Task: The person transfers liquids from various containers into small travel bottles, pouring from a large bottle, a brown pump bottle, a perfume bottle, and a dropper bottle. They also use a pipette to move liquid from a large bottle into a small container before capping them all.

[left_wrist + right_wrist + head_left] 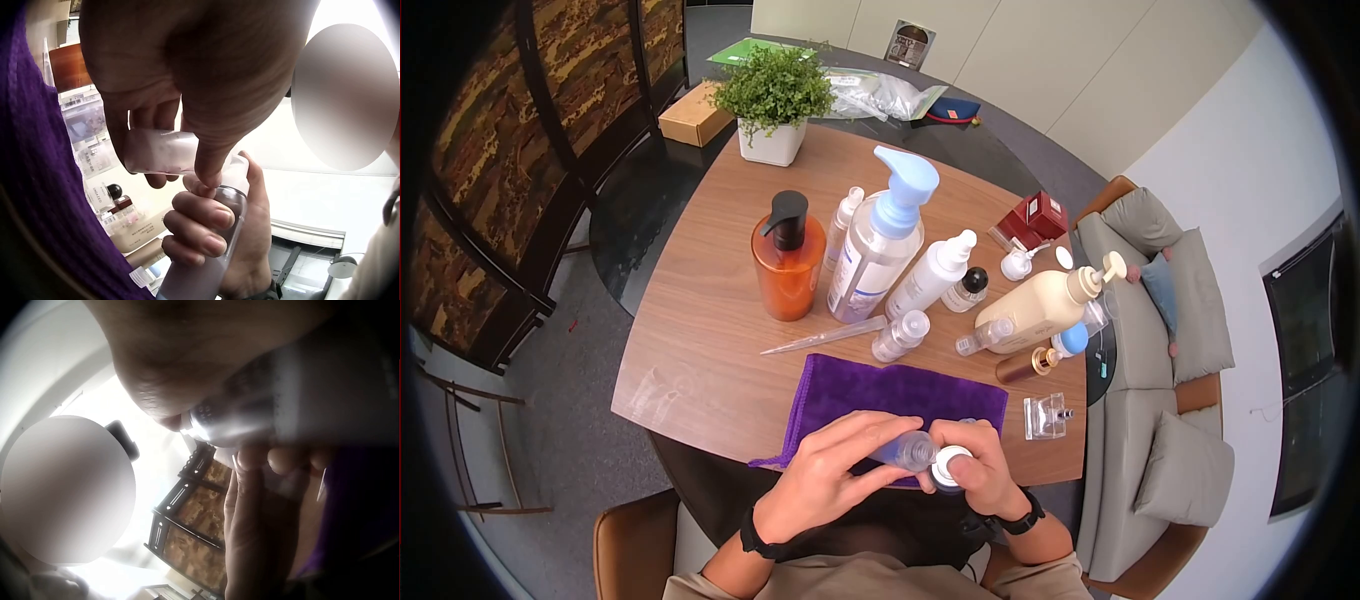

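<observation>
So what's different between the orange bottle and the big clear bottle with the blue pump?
Colour: the orange bottle has an orange body, while the clear bottle is mostly see-through.
Tops: the orange bottle wears a black pump; the clear bottle has a light blue pump.
Height: the clear bottle looks taller than the orange bottle.
Both stand upright on the wooden table.

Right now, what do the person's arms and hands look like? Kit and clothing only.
Left hand and right hand: no gloves, no rings visible. A plain black band on each wrist: left wristband, right wristband. Tan sleeves leave the forearms bare.
</observation>
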Motion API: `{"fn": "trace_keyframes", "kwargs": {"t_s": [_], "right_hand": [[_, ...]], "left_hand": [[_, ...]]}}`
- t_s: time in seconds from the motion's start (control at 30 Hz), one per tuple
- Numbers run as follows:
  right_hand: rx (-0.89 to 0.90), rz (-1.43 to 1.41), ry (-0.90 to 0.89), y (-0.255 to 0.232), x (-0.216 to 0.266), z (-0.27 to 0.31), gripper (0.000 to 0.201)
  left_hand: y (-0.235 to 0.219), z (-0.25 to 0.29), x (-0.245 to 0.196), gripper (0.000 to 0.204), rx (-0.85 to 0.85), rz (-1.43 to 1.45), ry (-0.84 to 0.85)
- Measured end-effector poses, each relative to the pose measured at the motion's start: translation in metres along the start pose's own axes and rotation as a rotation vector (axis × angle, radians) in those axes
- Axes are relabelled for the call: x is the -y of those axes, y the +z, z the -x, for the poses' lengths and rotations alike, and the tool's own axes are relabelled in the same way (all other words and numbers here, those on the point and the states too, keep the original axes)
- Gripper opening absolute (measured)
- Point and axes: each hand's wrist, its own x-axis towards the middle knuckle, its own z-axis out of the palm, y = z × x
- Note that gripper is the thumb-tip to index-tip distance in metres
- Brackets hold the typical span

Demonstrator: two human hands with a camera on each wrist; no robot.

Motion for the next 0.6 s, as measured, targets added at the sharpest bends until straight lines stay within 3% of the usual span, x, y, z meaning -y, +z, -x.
{"fn": "trace_keyframes", "kwargs": {"t_s": [0.6], "right_hand": [[-0.024,0.001,-0.029,0.0024,0.0033,-0.0004,0.052]], "left_hand": [[-0.0011,-0.0007,-0.0009,0.052,0.006,-0.002,-0.002]]}}
